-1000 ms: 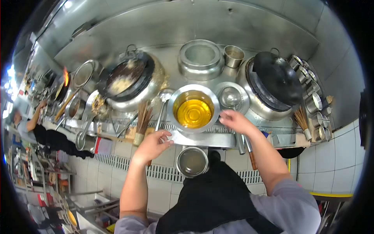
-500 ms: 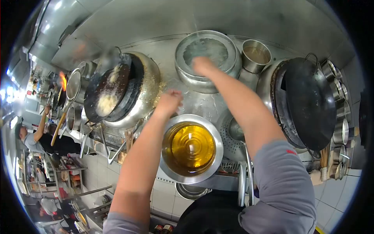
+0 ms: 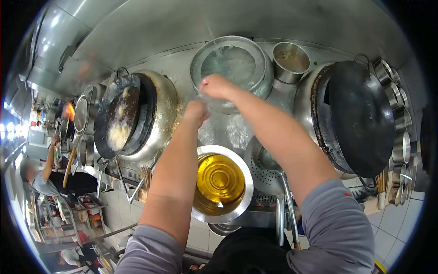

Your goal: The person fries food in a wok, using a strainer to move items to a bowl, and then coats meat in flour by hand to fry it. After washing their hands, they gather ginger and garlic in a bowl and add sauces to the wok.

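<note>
My left hand (image 3: 196, 113) is curled over the wet metal counter (image 3: 185, 75), just below the front rim of a large water basin (image 3: 269, 77); what its fingers hold, if anything, is hidden. My right hand (image 3: 216, 86) is above that basin's front left rim, its fingers curled and their inside not clear. Below my hands stands a wide metal bowl (image 3: 245, 201) of golden oil. At the left a black wok (image 3: 102, 121) holds pale, foamy food (image 3: 119, 134) in dark liquid.
Another black wok (image 3: 362, 118) stands at the right. A small pot (image 3: 292, 75) of liquid is beside the basin. A perforated ladle (image 3: 264, 176) lies right of the oil bowl. At the far left, a co-worker (image 3: 45, 182) stands near a flame.
My right hand has moved left and down from over the basin's water, closer to my left hand. My left hand has turned and its fingers are more curled. The whole view has shifted slightly.
</note>
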The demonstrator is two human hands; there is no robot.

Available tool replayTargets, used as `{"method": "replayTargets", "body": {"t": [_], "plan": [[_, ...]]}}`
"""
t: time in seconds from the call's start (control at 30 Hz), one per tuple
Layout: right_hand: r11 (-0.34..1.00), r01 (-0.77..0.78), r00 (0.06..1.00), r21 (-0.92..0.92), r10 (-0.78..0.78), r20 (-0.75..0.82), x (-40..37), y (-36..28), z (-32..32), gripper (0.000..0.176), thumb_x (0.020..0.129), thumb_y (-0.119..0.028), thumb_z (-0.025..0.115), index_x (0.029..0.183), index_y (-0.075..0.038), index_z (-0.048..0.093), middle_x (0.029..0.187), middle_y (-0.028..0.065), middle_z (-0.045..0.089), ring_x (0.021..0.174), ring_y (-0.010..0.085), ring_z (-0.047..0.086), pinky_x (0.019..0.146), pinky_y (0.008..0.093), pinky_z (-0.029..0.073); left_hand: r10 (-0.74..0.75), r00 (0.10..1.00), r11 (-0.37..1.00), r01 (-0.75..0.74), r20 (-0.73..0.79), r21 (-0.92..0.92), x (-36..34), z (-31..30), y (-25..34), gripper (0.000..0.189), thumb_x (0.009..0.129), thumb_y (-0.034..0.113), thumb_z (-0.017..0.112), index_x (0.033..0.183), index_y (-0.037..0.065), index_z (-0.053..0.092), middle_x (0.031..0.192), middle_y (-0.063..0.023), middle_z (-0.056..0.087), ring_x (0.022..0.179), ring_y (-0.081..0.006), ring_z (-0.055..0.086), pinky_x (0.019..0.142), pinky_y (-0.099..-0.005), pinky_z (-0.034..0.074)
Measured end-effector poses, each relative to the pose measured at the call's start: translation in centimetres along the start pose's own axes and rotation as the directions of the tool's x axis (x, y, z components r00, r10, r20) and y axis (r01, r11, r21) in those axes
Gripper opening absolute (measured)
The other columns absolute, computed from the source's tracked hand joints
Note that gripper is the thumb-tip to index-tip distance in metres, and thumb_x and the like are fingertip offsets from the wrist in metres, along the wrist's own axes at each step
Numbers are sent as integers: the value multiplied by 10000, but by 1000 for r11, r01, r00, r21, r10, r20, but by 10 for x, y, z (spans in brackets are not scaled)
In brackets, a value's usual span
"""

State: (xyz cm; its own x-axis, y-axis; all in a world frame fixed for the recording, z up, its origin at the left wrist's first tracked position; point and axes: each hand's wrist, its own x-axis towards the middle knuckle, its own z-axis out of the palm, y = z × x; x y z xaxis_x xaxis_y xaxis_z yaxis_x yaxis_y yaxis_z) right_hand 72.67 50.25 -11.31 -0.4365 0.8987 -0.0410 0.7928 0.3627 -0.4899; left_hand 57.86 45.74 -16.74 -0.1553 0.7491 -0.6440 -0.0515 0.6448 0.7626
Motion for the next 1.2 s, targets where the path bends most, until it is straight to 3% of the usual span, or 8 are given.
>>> {"method": "replayTargets", "body": {"t": [0.23,0.4,0.57,0.63,0.77,0.83,1.1,1.2], "plan": [[963,-189,868,-190,73,-492,-22,56,7,219,738,-122,520,867,-19,664,910,208,637,853,359,614,749,433,477,117,990,988,-123,-78,-89,-26,-1,5,82,770,80,441,768,65,521,531,-11,370,393,-147,312,370,-302,229],[976,-16,991,218,43,-124,-14,-17,26,225,767,-128,533,924,4,626,901,187,630,864,316,607,764,398,473,94,995,913,-69,44,-401,-15,9,6,132,796,64,399,808,29,525,599,-48,459,493,-157,418,430,-304,350],[574,114,851,811,364,-377,-41,-84,45,194,778,-146,545,812,32,614,809,175,632,783,273,612,705,362,475,243,970,644,-182,-27,-743,-29,8,30,254,822,51,397,1010,-51,534,853,-144,575,723,-243,571,675,-367,500],[-127,74,838,989,545,7,-33,-79,54,184,797,-118,518,819,38,614,784,163,644,745,229,614,662,340,470,271,963,588,-166,0,-791,-44,18,31,273,833,54,396,1049,-61,517,890,-147,577,772,-248,576,708,-366,496],[469,-230,920,853,390,34,-18,-64,35,226,816,-153,485,852,31,612,817,200,644,765,279,633,656,388,491,182,977,463,-184,-109,-867,-95,28,37,206,842,55,445,982,-62,541,960,-137,577,847,-232,570,760,-343,486],[958,8,918,288,107,-382,2,-60,37,238,823,-165,466,857,26,604,837,242,630,810,376,620,690,452,487,255,964,429,-185,-78,-884,-99,19,41,256,843,65,469,1064,-57,507,947,-131,567,832,-206,560,765,-331,485],[862,-87,979,-500,-19,-203,10,41,11,260,791,-124,482,983,-5,611,925,249,616,900,376,602,791,443,474,128,991,926,-131,-34,-354,-91,8,23,341,801,75,539,1131,60,453,979,-80,521,869,-216,539,757,-372,496],[933,-223,973,282,232,4,38,29,34,223,740,-163,568,875,1,637,934,228,628,820,354,624,651,428,486,96,995,979,-90,26,-183,-49,7,9,283,759,67,532,1041,50,545,800,-72,538,680,-197,537,596,-353,470]]}}
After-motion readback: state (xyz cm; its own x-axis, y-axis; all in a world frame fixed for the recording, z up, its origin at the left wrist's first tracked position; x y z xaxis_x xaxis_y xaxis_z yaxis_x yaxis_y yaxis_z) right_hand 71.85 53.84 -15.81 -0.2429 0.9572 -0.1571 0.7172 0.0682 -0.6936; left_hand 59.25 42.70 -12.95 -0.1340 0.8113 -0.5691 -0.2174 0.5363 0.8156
